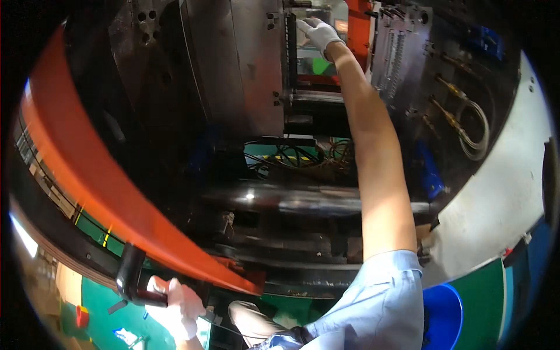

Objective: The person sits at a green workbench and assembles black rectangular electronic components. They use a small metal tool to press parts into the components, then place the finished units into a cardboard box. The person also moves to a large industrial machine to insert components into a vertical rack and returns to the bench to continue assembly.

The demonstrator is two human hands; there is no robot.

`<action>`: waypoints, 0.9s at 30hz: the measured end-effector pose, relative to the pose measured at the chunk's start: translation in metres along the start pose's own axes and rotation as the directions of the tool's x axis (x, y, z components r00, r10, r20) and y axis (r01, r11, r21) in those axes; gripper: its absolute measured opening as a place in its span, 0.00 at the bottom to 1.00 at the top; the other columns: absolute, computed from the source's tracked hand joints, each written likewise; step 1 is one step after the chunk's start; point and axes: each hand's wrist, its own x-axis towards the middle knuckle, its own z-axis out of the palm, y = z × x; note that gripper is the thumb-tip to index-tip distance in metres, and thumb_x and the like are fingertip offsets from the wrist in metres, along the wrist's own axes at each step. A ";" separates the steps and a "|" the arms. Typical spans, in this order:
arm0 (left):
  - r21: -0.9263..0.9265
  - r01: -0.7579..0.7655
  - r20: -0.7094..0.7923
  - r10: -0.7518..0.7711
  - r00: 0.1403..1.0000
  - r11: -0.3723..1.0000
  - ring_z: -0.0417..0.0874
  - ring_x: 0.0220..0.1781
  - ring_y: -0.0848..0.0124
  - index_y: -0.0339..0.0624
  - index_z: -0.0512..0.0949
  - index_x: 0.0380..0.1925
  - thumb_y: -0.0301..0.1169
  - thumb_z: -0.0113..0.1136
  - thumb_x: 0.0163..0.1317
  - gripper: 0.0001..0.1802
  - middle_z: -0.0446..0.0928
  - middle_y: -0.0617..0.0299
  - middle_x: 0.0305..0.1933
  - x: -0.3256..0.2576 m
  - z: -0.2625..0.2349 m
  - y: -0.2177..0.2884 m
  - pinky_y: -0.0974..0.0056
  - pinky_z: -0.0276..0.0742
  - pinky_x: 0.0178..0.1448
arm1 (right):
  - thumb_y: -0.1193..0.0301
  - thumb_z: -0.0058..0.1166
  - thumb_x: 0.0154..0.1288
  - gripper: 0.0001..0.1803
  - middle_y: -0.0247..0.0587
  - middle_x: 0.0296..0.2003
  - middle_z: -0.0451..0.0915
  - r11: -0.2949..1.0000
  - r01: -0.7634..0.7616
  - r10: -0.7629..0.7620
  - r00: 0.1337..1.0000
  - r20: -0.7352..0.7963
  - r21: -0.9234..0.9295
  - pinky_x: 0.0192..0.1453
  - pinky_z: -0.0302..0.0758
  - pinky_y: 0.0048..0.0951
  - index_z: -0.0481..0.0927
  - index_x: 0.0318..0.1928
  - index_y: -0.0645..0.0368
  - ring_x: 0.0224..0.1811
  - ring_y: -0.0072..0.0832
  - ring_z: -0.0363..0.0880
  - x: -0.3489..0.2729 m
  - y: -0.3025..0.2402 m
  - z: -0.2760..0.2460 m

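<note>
right hand [318,32] gloved, on steel mould plate [290,46] | left hand [175,309] gripping black handle [131,280]

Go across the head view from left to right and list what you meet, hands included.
Orange guard door → left hand on the black door handle → grey mould plate → right hand in a white glove, reaching into the mould → second mould plate → coiled metal hose → blue bucket.

Right arm [376,151] outstretched, left hand [175,309] clenched
</note>
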 end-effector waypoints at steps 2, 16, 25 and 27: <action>0.091 0.076 -0.104 -0.066 0.992 0.993 0.66 0.11 0.74 0.46 0.69 0.32 0.28 0.66 0.63 0.12 0.66 0.66 0.14 -0.005 -0.003 -0.002 0.68 0.64 0.17 | 0.36 0.54 0.66 0.41 0.51 0.63 0.78 0.999 -0.007 0.007 1.000 -0.015 0.034 0.71 0.69 0.40 0.77 0.66 0.55 0.68 0.46 0.74 0.016 0.007 0.018; 0.114 0.068 -0.090 -0.058 0.994 0.991 0.65 0.10 0.75 0.46 0.68 0.36 0.33 0.58 0.71 0.09 0.64 0.69 0.16 0.015 0.014 -0.015 0.71 0.61 0.15 | 0.35 0.48 0.70 0.45 0.62 0.62 0.76 0.995 0.030 -0.040 0.995 -0.094 -0.099 0.67 0.70 0.44 0.70 0.67 0.63 0.64 0.51 0.75 0.046 0.021 0.041; 0.100 0.090 -0.083 -0.082 0.993 0.991 0.66 0.12 0.75 0.44 0.69 0.38 0.34 0.58 0.71 0.09 0.66 0.68 0.17 0.020 0.014 -0.021 0.71 0.62 0.16 | 0.38 0.49 0.72 0.42 0.58 0.62 0.78 0.998 -0.008 0.010 0.999 -0.045 0.057 0.66 0.73 0.43 0.69 0.70 0.61 0.62 0.47 0.78 0.029 0.019 0.024; 0.102 0.099 -0.090 -0.090 0.992 0.990 0.66 0.12 0.75 0.44 0.69 0.38 0.34 0.58 0.71 0.09 0.66 0.67 0.17 0.021 0.014 -0.021 0.70 0.62 0.16 | 0.40 0.51 0.72 0.39 0.54 0.59 0.79 0.996 0.034 -0.025 0.994 -0.110 0.083 0.65 0.74 0.43 0.72 0.67 0.61 0.60 0.45 0.79 0.033 0.024 0.031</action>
